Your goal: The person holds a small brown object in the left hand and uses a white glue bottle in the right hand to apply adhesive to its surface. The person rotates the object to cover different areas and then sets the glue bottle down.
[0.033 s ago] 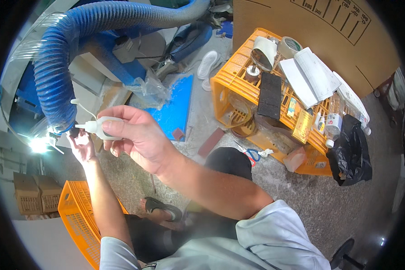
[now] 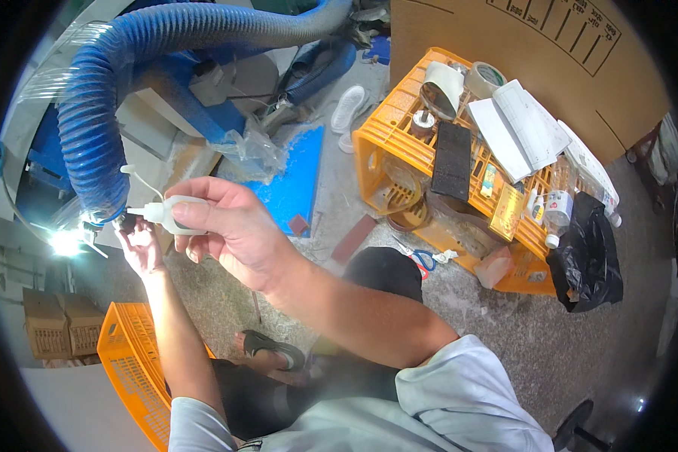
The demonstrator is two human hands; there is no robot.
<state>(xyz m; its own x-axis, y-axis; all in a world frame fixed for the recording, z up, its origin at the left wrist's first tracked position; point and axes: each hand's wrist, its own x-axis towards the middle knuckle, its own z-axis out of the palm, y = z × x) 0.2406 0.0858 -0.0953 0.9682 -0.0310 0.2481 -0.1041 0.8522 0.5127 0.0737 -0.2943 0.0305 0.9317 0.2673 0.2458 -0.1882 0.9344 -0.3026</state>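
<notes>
The right hand (image 2: pixel 230 226) pinches a small white squeeze bottle (image 2: pixel 175 214), nozzle pointing left at a small dark part (image 2: pixel 126 223) gripped in the left hand (image 2: pixel 139 245) fingertips, just below the blue hose (image 2: pixel 90 143).

1. Head camera is looking steeply down from above the person, close over the raised right hand (image 2: pixel 230 230) and left hand (image 2: pixel 139 245).
2. Fisheye is bending edges; orange crate (image 2: pixel 377 143) is sitting upper right.

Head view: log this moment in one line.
right hand: holds white squeeze bottle | left hand: at nozzle tip, small dark part | above: blue hose
</notes>
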